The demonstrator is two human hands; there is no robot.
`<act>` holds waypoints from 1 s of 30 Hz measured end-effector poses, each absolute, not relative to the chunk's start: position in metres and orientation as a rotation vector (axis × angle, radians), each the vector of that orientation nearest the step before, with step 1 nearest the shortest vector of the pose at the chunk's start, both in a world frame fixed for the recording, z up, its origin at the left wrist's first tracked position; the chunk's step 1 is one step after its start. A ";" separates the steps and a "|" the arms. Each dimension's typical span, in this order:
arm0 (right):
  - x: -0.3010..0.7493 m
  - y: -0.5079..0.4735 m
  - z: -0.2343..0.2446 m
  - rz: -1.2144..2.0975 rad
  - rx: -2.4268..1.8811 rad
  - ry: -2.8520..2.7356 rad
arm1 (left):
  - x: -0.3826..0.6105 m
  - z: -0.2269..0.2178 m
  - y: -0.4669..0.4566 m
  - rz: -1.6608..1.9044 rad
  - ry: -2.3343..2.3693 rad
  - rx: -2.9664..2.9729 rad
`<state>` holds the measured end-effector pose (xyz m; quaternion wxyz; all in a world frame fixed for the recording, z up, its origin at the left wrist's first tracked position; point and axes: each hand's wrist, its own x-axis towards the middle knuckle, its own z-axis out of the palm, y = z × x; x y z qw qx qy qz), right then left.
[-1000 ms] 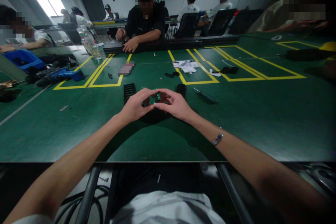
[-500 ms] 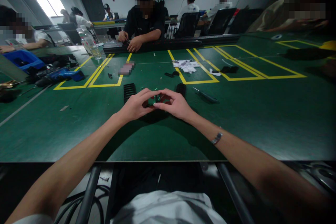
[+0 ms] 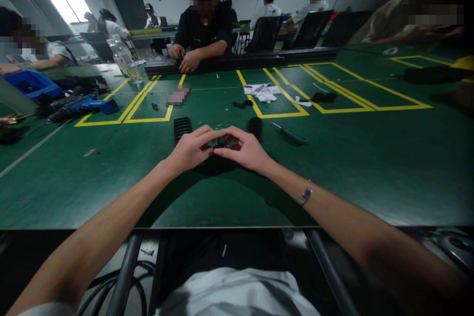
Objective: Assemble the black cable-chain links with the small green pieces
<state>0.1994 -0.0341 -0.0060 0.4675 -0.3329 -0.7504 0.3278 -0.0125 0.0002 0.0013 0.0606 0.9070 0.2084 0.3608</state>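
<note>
Between my fingertips is a small green-and-black part (image 3: 221, 139), probably with a circuit board; the fingers cover most of it. My left hand (image 3: 194, 147) grips it from the left, thumb below and fingers above. From the other side my right hand (image 3: 244, 147) closes on the same part, the two sets of fingertips meeting. A black slotted tray (image 3: 182, 128) lies just beyond my left hand. Beyond the right one lies a similar black ribbed piece (image 3: 255, 127). A slim pen-like tool (image 3: 289, 134) rests on the green table to the right.
Yellow tape outlines mark the green table (image 3: 351, 168). White papers (image 3: 263, 92) and small black pieces lie ahead. At left are a blue power tool (image 3: 89, 104), a blue bin (image 3: 31, 84) and clear bottles (image 3: 128, 61). A person in black (image 3: 203, 29) works opposite.
My hands stay together around the small part. The right thumb has shifted slightly left and down, and the part appears slightly turned, with less green showing.
</note>
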 end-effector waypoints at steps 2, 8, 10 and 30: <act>0.200 -0.033 -0.007 0.788 -0.829 -1.826 | -0.012 0.003 -0.001 1.056 0.640 2.721; 0.205 -0.026 -0.013 0.657 -0.856 -1.872 | -0.010 0.013 -0.007 1.096 0.650 2.614; 0.205 -0.025 -0.016 0.693 -0.870 -1.901 | -0.010 0.016 -0.009 1.176 0.680 2.575; 0.205 -0.027 -0.017 0.600 -0.879 -2.026 | -0.007 0.006 -0.008 0.949 0.756 2.482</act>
